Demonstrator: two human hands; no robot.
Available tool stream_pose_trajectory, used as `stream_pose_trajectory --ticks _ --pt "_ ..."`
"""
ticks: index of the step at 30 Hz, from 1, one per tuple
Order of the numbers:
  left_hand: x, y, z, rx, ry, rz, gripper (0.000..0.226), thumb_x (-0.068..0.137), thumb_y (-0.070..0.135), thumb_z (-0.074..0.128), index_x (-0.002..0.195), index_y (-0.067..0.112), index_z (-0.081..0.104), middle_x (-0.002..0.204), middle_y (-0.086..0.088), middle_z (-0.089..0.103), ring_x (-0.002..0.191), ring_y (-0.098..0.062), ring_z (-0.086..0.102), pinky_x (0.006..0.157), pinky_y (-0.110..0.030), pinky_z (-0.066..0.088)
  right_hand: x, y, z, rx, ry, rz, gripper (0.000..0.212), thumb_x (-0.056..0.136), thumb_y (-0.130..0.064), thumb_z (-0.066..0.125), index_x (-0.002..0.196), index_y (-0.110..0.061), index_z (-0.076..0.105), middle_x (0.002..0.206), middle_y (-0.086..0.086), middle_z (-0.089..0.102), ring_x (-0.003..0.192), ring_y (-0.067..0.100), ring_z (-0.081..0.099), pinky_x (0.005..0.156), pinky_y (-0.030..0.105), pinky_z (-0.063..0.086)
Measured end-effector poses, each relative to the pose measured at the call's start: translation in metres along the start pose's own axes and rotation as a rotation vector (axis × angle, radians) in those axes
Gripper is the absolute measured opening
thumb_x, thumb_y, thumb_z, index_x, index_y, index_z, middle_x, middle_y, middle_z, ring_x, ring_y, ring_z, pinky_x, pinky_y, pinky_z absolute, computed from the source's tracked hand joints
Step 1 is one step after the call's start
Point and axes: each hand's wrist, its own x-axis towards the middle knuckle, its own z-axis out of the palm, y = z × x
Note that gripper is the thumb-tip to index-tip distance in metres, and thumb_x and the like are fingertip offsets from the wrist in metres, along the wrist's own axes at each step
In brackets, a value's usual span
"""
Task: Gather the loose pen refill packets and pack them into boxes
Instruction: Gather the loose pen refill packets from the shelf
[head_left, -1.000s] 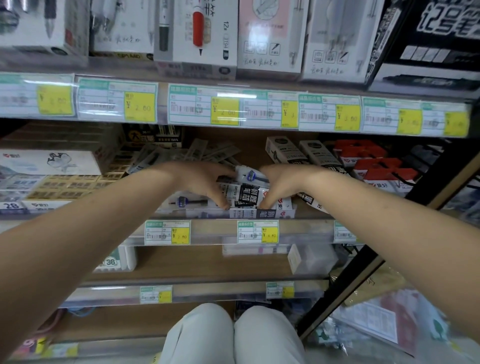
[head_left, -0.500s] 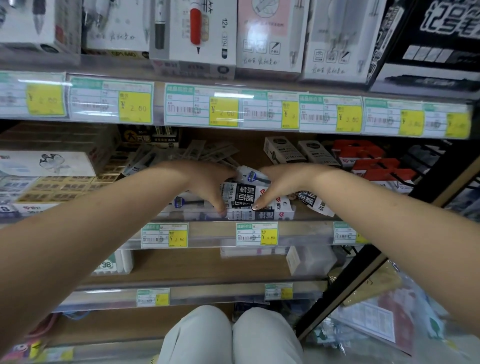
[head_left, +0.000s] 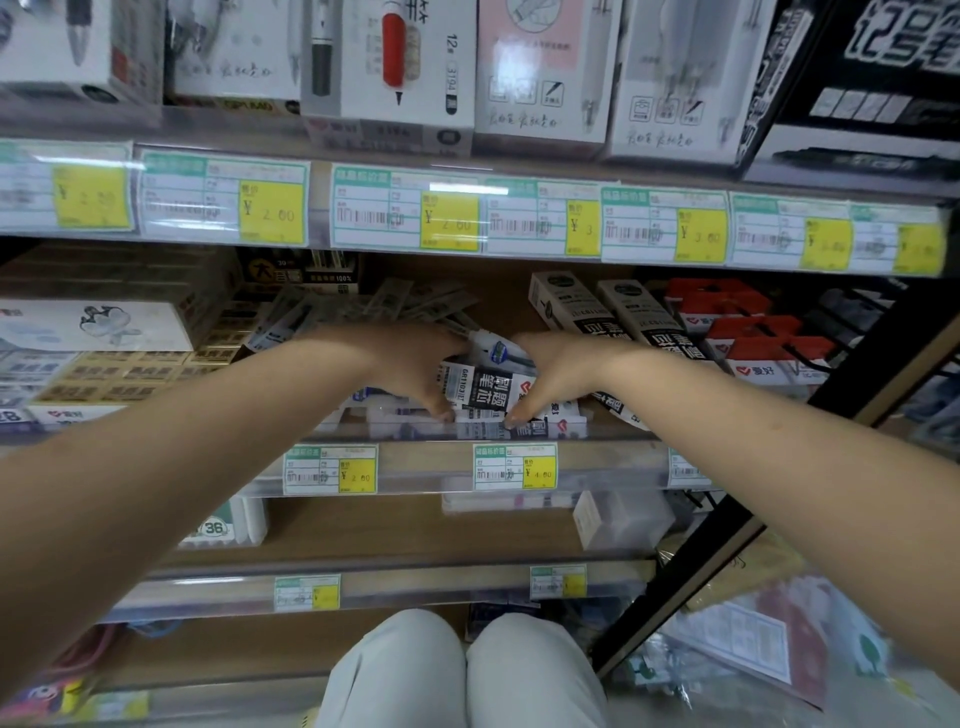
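Obs., middle shelf (head_left: 613, 452), read left to right. Left hand (head_left: 415, 371) reaches in over a scatter of loose refill packets (head_left: 395, 304) at the back; its fingers curl down onto the left edge of the black-and-white refill packet stack (head_left: 488, 389), fingertips by the clear front lip. Right hand (head_left: 553, 376) mirrors it on the stack's right edge, fingers bent around it. Both grips closed on the stack, squeezing it between them. Judgement on handling: the packets look thin, light and glossy, likely slippery one over another and floppy along their length; a stack should fan or slide unless pinched across both short sides with thumbs on top, as here. A blue-tipped item (head_left: 498, 353) lies on top between the hands and may roll off. Count: stack number cannot be told, edges overlap; the rear scatter is at least five, blurred. Two long refill boxes (head_left: 597, 312) lie right of the hands, beside them three or so red-topped packs (head_left: 748, 332).
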Motion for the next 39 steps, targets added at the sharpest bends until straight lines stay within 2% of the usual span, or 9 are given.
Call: stream_pose_trajectory --ticks 6,10,14,18,21,25,28,32,39 --pt "-0.001 0.000 0.000 -0.042 -0.065 -0.014 0.072 0.075 0.035 0.075 0.138 0.029 0.040 0.128 0.007 0.057 0.108 -0.013 0.054 0.093 -0.029 0.041 0.000 0.004 0.000 0.057 0.007 0.034 0.088 0.073 -0.039 0.077 0.141 -0.012 0.029 0.143 0.007 0.040 0.124 0.024 0.045 0.098 0.040 0.046" --pt "-0.004 -0.001 -0.004 -0.061 -0.089 -0.055 0.079 0.077 0.045 0.072 0.143 0.031 0.032 0.140 0.008 0.047 0.121 -0.016 0.048 0.099 -0.029 0.035 0.001 0.006 -0.006 0.063 -0.069 0.009 0.091 0.074 -0.040 0.075 0.145 -0.013 0.024 0.148 0.004 0.035 0.130 0.021 0.040 0.104 0.033 0.039" --pt "-0.007 -0.001 -0.002 -0.111 -0.017 -0.057 0.085 0.073 0.043 0.076 0.143 0.031 0.031 0.143 0.007 0.045 0.124 -0.015 0.045 0.100 -0.030 0.034 0.004 0.013 -0.003 0.136 -0.050 -0.011 0.082 0.072 -0.038 0.078 0.138 -0.017 0.036 0.139 0.000 0.047 0.121 0.017 0.047 0.102 0.032 0.040" --pt "-0.016 0.009 0.000 -0.140 0.165 -0.033 0.082 0.073 0.030 0.079 0.139 0.021 0.033 0.117 0.010 0.049 0.104 -0.012 0.048 0.081 -0.022 0.035 0.006 0.015 0.000 0.137 -0.018 -0.016 0.078 0.072 -0.038 0.078 0.136 -0.017 0.039 0.137 -0.003 0.048 0.120 0.018 0.049 0.100 0.031 0.041" --pt "-0.020 0.013 -0.004 -0.115 0.345 0.035 0.043 0.074 0.028 0.077 0.106 0.021 0.049 0.086 0.014 0.050 0.078 -0.010 0.048 0.060 -0.023 0.036 0.008 0.015 -0.001 0.146 -0.027 0.003 0.078 0.072 -0.038 0.077 0.137 -0.016 0.039 0.137 -0.002 0.048 0.120 0.018 0.049 0.097 0.027 0.040" --pt "-0.020 0.022 -0.005 -0.139 0.162 0.120 0.009 0.081 0.022 0.069 0.076 0.020 0.062 0.071 0.011 0.056 0.068 -0.006 0.051 0.062 -0.021 0.038 0.007 0.011 -0.004 0.104 -0.037 0.018 0.075 0.073 -0.037 0.077 0.135 -0.015 0.040 0.134 0.001 0.051 0.116 0.019 0.051 0.098 0.030 0.043" --pt "-0.017 0.029 -0.005 -0.080 0.101 0.090 0.007 0.085 0.025 0.066 0.084 0.019 0.070 0.078 0.011 0.062 0.070 -0.003 0.052 0.062 -0.017 0.040 0.007 0.008 -0.007 0.072 -0.058 0.036 0.078 0.073 -0.039 0.076 0.136 -0.014 0.038 0.131 0.003 0.052 0.114 0.021 0.052 0.096 0.032 0.045" --pt "-0.014 0.037 -0.002 0.070 0.023 0.071 0.022 0.088 0.031 0.061 0.096 0.013 0.072 0.100 0.000 0.069 0.093 -0.019 0.061 0.083 -0.030 0.047 0.010 0.007 -0.009 0.043 -0.086 0.072 0.072 0.072 -0.043 0.076 0.127 -0.011 0.043 0.106 0.004 0.058 0.097 0.023 0.058 0.079 0.031 0.048" --pt "-0.010 0.043 0.010 0.151 0.032 0.068 0.020 0.090 0.020 0.056 0.096 0.010 0.072 0.101 -0.008 0.068 0.093 -0.025 0.063 0.082 -0.035 0.052 0.012 0.006 -0.009 -0.007 -0.080 0.085 0.065 0.071 -0.044 0.076 0.120 -0.011 0.047 0.108 0.005 0.058 0.098 0.022 0.057 0.084 0.032 0.047"
